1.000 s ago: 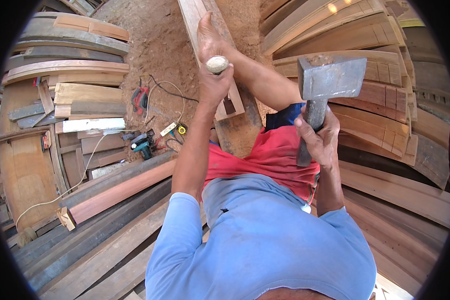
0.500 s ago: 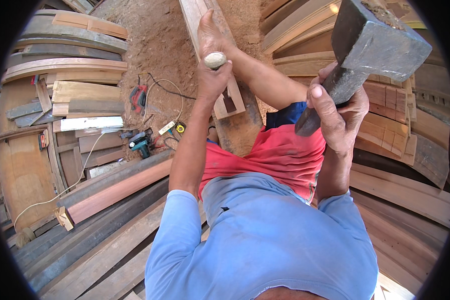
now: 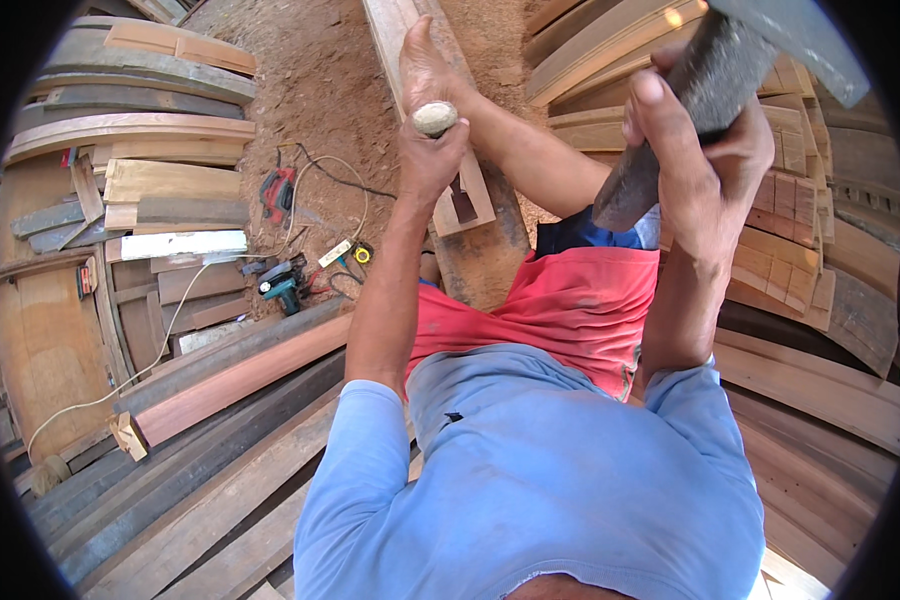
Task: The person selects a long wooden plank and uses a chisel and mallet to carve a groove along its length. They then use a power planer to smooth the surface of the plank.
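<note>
My left hand [image 3: 432, 165] is closed round the handle of a chisel [image 3: 435, 118], held upright so its pale, round butt faces up. The chisel's blade is hidden below the fist. Under and beside that hand lies a wooden beam [image 3: 477, 212] with a dark rectangular slot cut near its end. My bare foot [image 3: 425, 72] rests along the beam, just beyond the fist. Raised high on the right, my right hand [image 3: 715, 190] grips the thick dark handle of a hammer [image 3: 725, 68]. The hammer's heavy metal head is partly cut off at the top right.
Left of the beam, a red power tool [image 3: 277, 192], a teal power tool [image 3: 283, 288], a yellow tape measure [image 3: 362, 255] and cords lie on the dusty ground. Stacked boards [image 3: 175, 185] stand on the left, and more wood [image 3: 780, 265] on the right. A wider plank [image 3: 475, 270] runs underneath the beam.
My right hand has lifted the hammer up and to the right, and its head now runs out of the picture. My left hand with the chisel has hardly shifted.
</note>
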The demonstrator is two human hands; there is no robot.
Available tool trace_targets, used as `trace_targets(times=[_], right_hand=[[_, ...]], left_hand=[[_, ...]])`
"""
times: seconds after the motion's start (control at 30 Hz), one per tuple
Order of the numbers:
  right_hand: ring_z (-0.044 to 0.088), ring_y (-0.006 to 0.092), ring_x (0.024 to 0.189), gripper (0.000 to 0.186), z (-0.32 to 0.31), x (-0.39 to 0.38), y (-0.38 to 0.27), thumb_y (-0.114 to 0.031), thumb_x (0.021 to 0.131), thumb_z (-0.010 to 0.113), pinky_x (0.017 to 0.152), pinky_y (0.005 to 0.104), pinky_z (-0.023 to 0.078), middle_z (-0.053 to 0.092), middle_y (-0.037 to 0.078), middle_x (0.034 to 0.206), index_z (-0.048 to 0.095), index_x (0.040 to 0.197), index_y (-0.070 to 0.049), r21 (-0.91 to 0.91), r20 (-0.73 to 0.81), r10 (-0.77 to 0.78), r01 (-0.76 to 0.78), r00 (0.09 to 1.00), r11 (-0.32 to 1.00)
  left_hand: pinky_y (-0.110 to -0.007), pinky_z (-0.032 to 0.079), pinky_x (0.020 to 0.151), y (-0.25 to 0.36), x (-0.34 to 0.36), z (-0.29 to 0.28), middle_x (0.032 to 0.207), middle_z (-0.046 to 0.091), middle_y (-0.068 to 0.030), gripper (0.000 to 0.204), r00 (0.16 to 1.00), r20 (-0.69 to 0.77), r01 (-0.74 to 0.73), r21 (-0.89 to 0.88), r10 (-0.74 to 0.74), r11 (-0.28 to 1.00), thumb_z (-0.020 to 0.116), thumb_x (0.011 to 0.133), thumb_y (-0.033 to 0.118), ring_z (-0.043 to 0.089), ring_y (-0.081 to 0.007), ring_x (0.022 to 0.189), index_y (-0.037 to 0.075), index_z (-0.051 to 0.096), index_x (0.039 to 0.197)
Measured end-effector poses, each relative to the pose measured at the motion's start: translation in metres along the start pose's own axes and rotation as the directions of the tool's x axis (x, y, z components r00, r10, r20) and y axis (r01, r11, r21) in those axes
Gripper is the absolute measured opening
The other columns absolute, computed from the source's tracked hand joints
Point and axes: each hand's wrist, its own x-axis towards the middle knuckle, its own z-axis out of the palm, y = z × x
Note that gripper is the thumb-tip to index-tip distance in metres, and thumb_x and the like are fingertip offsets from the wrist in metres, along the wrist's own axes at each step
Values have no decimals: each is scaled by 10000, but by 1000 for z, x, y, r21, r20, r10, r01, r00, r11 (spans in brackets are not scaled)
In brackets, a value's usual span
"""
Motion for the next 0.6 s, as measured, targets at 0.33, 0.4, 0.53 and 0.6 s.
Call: trace_targets(times=[0.33,0.4,0.53,0.6], right_hand=[[687,433,944,379,26,30,79,-196,851,735,815,478,533,699,288,993,637,1115,57,-663,571,276,236,774,710],[679,448,978,408,24,30,82,-206,839,739,828,481,532,691,305,998,635,1129,61,-663,578,296,226,760,714],[682,277,876,388,14,46,45,-245,885,731,766,376,537,707,178,915,655,1146,31,-353,485,141,46,863,934],[621,152,677,369,10,61,18,-303,909,742,624,286,508,673,49,780,662,1115,-8,-99,374,-126,174,919,980]], left_hand=[[-260,462,515,12,-1,7,692,598,12,95,999,5,32,-12,-32,999,705,885,41,578,-78,571,34,611,870],[-261,460,517,11,0,4,694,597,13,93,999,26,24,24,-25,999,703,885,41,579,-79,574,33,611,875],[-263,461,513,12,-3,5,698,606,7,89,998,-20,55,31,-54,998,705,884,48,583,-81,571,26,619,889],[-264,460,502,9,-7,1,692,607,8,97,997,-26,78,50,-76,996,712,884,52,583,-81,558,27,619,871]])
